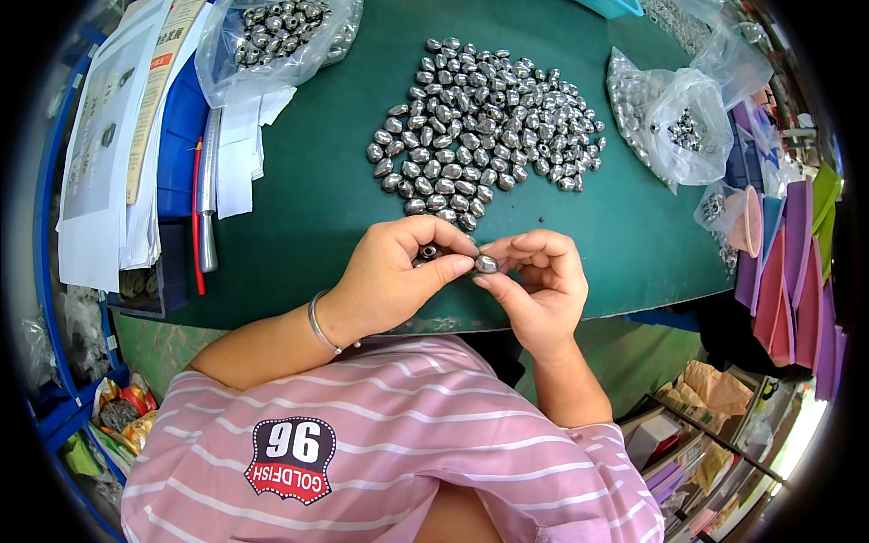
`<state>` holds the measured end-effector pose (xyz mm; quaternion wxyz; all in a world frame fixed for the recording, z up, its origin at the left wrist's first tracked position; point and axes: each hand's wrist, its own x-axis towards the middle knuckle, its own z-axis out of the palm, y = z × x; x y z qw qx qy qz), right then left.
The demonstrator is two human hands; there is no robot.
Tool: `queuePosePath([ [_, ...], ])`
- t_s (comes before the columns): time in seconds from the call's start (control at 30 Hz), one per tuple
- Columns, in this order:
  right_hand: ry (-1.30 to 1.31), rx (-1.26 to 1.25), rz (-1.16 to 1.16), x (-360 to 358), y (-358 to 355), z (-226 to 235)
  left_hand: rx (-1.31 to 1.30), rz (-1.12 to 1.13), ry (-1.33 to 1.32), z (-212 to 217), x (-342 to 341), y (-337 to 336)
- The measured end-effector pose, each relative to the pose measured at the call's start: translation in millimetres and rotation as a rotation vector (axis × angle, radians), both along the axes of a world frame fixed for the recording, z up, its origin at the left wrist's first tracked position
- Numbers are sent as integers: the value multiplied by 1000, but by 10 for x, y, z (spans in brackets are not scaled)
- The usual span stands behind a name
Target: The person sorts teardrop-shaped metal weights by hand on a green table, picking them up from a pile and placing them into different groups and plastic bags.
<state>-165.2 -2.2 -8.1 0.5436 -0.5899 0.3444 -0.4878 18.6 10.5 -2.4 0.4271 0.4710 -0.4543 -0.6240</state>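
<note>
we sit at a green table [299, 199] and hold our hands close together near its front edge. our left hand [389, 276] is curled, and its thumb and first finger pinch a small dark bead [428, 251]. more little pieces may sit inside that hand, but we cannot see them well. our right hand [539, 281] pinches a shiny silver bead [486, 263] between thumb and fingertips, and its other fingers bend in loosely. the two beads are just beside each other, and the hands almost touch there. a thin bracelet [319, 324] goes round our left wrist.

right past our hands lies a big pile of silver beads [484, 118], spread out flat on the table. a clear bag of beads [272, 32] sits at the far left. another clear bag [674, 122] lies to the right of the pile. on the left side we see white papers [113, 136], a blue box [181, 136] and a red pen [196, 217]. purple and pink sheets [787, 271] stand at the right edge.
</note>
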Motion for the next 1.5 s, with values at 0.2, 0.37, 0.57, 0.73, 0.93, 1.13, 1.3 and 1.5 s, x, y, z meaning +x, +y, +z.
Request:
queuePosePath([
  [0.2,-83,74,4,-16,35,-40,-28,14,-10,-21,-14,8],
  [0.37,-34,-75,-64,-8,36,-81,34,-46,56,1,12,11],
  [0.57,278,-421,-121,30,-36,20,175,-18,292,56,7,1],
  [0.73,615,-391,-222,-18,-76,55,278,136,587,56,105,-69],
  [0.93,833,-420,-90,45,16,8,341,183,567,9,103,-78],
  [1.13,175,-26,-137,45,67,-90,217,-13,122,79,17,-33],
  [1.3,98,-58,-96,15,47,-108,172,-82,41,86,11,-7],
  [1.5,83,-5,-125,29,87,-71,134,-92,1,82,23,3],
])
